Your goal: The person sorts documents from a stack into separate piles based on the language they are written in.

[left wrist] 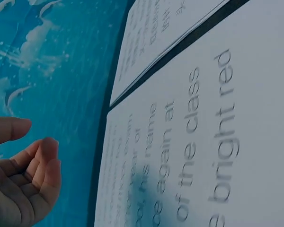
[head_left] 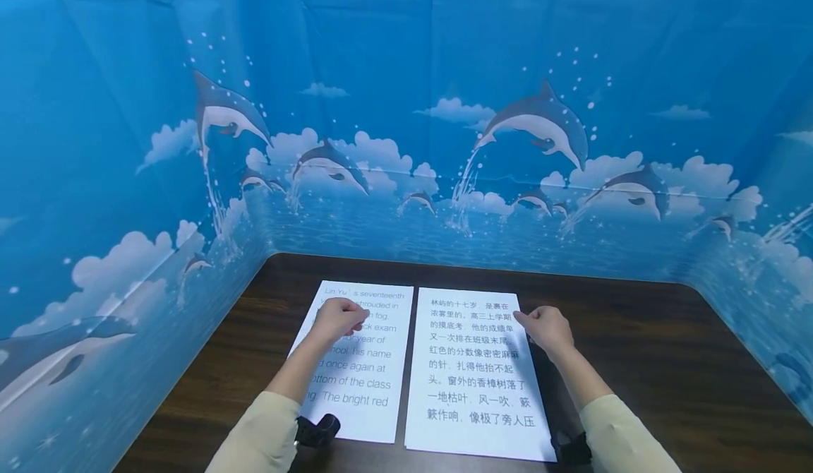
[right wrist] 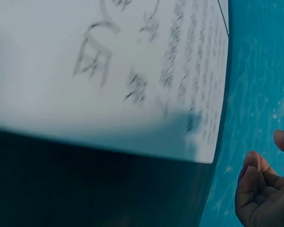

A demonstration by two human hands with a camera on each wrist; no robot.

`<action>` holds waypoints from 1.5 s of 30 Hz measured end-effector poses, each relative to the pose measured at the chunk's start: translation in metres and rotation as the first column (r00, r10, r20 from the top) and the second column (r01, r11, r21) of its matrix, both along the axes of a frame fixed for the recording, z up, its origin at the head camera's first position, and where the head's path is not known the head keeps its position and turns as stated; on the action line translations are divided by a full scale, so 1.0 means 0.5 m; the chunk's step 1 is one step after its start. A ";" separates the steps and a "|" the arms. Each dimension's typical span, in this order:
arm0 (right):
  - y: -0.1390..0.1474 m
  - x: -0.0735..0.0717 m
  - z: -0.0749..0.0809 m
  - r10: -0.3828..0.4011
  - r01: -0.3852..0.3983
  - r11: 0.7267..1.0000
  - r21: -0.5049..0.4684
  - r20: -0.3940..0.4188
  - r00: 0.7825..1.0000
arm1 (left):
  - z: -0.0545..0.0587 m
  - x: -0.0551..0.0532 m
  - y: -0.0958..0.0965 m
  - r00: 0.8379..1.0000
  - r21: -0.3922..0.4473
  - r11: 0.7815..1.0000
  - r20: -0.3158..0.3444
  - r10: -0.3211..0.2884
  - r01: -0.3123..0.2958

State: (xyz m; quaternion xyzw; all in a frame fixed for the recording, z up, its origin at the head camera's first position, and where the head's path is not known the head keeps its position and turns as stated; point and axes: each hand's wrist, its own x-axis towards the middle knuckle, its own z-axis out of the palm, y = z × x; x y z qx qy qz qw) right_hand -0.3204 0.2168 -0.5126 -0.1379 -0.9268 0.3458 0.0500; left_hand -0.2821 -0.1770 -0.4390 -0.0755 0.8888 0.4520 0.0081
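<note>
Two stacks of printed paper lie side by side on the dark wooden table. Large English text covers the left paper (head_left: 368, 416); the right paper (head_left: 476, 439) carries Chinese characters. Above the upper part of the English sheet hovers my left hand (head_left: 341, 317), its fingers loosely curled and nothing held. In the left wrist view, that hand's thumb (left wrist: 12, 129) stands apart from the bent fingers. My right hand (head_left: 550, 327) hangs over the right edge of the Chinese sheet, also holding nothing. The right wrist view shows its fingers (right wrist: 250, 182) loosely bent, with the thumb separate.
The table (head_left: 654, 346) is dark wood grain with rounded far corners. A blue curtain (head_left: 394, 49) printed with dolphins and clouds surrounds it at the back and sides. A black wrist device (head_left: 317, 430) sits at the left cuff, another (head_left: 573, 449) at the right.
</note>
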 end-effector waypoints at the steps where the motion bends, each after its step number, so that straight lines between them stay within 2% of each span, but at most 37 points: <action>1: 0.000 0.016 0.020 0.010 -0.010 1.000 -0.024 0.014 1.000 | 0.021 0.016 0.015 1.000 0.029 0.999 0.003 -0.018 0.018; 2: -0.003 0.034 0.041 0.010 -0.009 0.999 -0.045 0.029 1.000 | 0.047 0.035 0.034 1.000 0.051 0.999 0.018 -0.016 0.015; 3: -0.006 0.051 0.061 0.014 -0.012 0.998 -0.065 0.042 0.999 | 0.034 0.031 0.037 0.999 0.065 0.997 0.008 -0.031 0.031; 6: -0.023 0.109 0.137 0.030 -0.020 0.993 -0.119 0.084 0.996 | 0.015 0.027 0.056 0.998 0.100 0.994 0.028 -0.048 0.045; 8: -0.022 0.125 0.152 0.028 -0.017 0.992 -0.126 0.089 0.996 | 0.017 0.032 0.078 0.998 0.105 0.994 0.049 -0.048 0.043; 9: -0.019 0.129 0.153 0.023 -0.011 0.992 -0.124 0.092 0.995 | 0.016 0.033 0.087 0.996 0.109 0.993 0.062 -0.058 0.051; 10: -0.017 0.132 0.154 0.016 -0.003 0.992 -0.124 0.098 0.995 | 0.025 0.040 0.100 0.995 0.111 0.993 0.077 -0.057 0.048; 13: 0.001 0.123 0.124 0.003 0.009 0.994 -0.108 0.110 0.994 | 0.032 0.049 0.131 0.993 0.123 0.990 0.096 -0.075 0.063; 18: 0.028 0.101 0.059 0.026 -0.013 0.994 -0.106 0.120 0.992 | 0.022 0.052 0.160 0.983 0.151 0.983 0.133 -0.127 0.106; 21: 0.031 0.094 0.038 0.027 -0.015 0.995 -0.103 0.116 0.993 | 0.012 0.052 0.170 0.976 0.162 0.980 0.166 -0.142 0.115; 25: 0.021 0.101 0.042 0.036 -0.021 0.991 -0.134 0.111 0.993 | -0.003 0.049 0.177 0.972 0.173 0.980 0.194 -0.131 0.097; 32: 0.006 0.110 0.045 0.020 0.000 0.985 -0.171 0.116 0.993 | -0.011 0.049 0.184 0.975 0.205 0.978 0.204 -0.086 0.043; 40: -0.031 0.153 0.101 0.022 0.011 0.968 -0.249 0.129 0.991 | -0.019 0.056 0.183 0.974 0.295 0.956 0.217 -0.060 -0.007; 45: -0.039 0.165 0.111 0.027 0.008 0.965 -0.263 0.129 0.991 | -0.020 0.058 0.182 0.974 0.328 0.944 0.220 -0.044 -0.032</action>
